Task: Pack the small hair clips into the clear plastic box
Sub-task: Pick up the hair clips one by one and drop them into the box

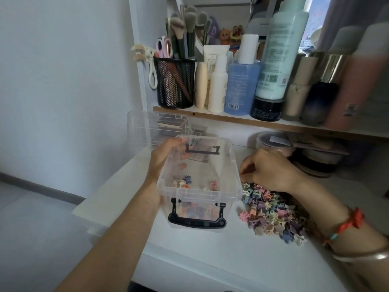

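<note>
The clear plastic box (229, 165) with black handles stands open on the white desk, with several small coloured hair clips (185, 182) on its floor. My left hand (163, 157) grips the box's left wall, fingers inside. A heap of pastel hair clips (271, 213) lies right of the box. My right hand (267, 171) rests on the far end of that heap, fingers curled down onto the clips next to the box's right wall. Whether it holds a clip is hidden.
The box's clear lid (145, 127) leans behind the box at the left. A shelf (231, 118) above holds a black mesh brush cup (175, 83) and several bottles. Jars (273, 144) stand under the shelf at right. The desk's left edge (109, 186) drops to the floor.
</note>
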A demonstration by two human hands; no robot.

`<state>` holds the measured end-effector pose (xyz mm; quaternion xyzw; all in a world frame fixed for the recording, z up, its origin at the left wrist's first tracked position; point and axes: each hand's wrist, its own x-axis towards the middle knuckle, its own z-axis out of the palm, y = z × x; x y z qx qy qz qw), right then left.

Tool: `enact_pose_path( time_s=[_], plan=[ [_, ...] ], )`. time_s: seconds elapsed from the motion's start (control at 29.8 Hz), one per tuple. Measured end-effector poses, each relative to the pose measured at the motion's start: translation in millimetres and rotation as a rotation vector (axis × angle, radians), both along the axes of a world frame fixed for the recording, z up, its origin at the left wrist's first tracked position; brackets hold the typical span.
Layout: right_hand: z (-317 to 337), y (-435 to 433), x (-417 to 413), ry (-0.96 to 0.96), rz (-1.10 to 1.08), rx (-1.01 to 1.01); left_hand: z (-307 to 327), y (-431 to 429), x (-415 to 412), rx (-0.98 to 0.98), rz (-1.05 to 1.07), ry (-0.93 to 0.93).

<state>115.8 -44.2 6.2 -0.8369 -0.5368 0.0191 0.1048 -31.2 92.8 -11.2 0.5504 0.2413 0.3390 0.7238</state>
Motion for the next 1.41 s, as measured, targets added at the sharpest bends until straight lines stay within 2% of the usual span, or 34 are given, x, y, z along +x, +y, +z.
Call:
enact_pose_path(
  time_s=[0.07, 0.1, 0.13, 0.2, 0.24, 0.3, 0.37, 0.44, 0.57, 0.64, 0.71, 0.77, 0.84, 0.87, 0.91, 0.97, 1.04, 1.11, 1.18, 1.21, 1.31, 1.41],
  plan=[
    [0, 1, 2, 0.007, -0.01, 0.074, 0, -1, 0, 0.006, -0.005, -0.004],
    [2, 2, 3, 0.052, -0.03, 0.199, 0, -1, -1, 0.008, -0.008, -0.006],
    [4, 2, 3, 0.137, -0.05, 0.377, 0, -1, -1, 0.008, -0.009, -0.009],
    [14, 0, -3, 0.427, 0.002, 0.681, 1, -1, -1, 0.002, -0.007, -0.01],
    [19, 0, -8, 0.564, 0.071, 0.736, 1, -2, -1, 0.002, -0.005, -0.006],
    [22, 0, -14, 0.653, 0.159, 0.687, 1, -2, -1, 0.006, -0.008, -0.002],
    [18, 3, -11, 0.575, 0.099, 0.643, 2, -3, -1, 0.01, -0.027, 0.0],
    [11, 4, -2, 0.396, -0.015, 0.615, 2, -3, -1, 0.009, -0.031, 0.002],
    [-9, 7, 9, -0.011, -0.083, 0.2, 1, -1, -1, 0.021, -0.045, 0.006],
    [-15, 8, 10, -0.106, -0.071, 0.07, 1, -3, -2, 0.013, -0.047, 0.004],
    [-14, 9, 9, -0.105, -0.061, 0.127, 3, -4, -2, 0.003, -0.049, -0.004],
    [-6, 9, 5, 0.037, -0.086, 0.379, 4, -5, -2, 0.001, -0.06, -0.009],
    [9, 7, -7, 0.386, -0.046, 0.677, 5, -4, -2, -0.001, -0.071, -0.001],
    [17, 5, -14, 0.563, 0.029, 0.76, 5, -4, -2, 0.0, -0.073, 0.005],
    [22, 4, -19, 0.691, 0.107, 0.778, 5, -4, -2, 0.005, -0.072, 0.007],
    [25, 4, -22, 0.765, 0.177, 0.701, 5, -5, -2, 0.018, -0.083, -0.001],
    [23, 6, -15, 0.699, 0.08, 0.7, 5, -5, -3, 0.023, -0.098, -0.022],
    [14, 7, -1, 0.502, -0.064, 0.651, 5, -5, -3, 0.022, -0.108, -0.026],
    [1, 8, 12, 0.238, -0.124, 0.424, 6, -5, -4, 0.015, -0.115, -0.031],
    [-4, 8, 16, 0.164, -0.121, 0.292, 6, -6, -4, 0.016, -0.118, -0.031],
    [-16, 11, 21, 0.091, -0.055, 0.045, 8, -7, -3, 0.027, -0.129, -0.022],
    [-15, 12, 20, 0.049, -0.067, 0.022, 7, -6, -3, 0.02, -0.11, -0.03]
  ],
)
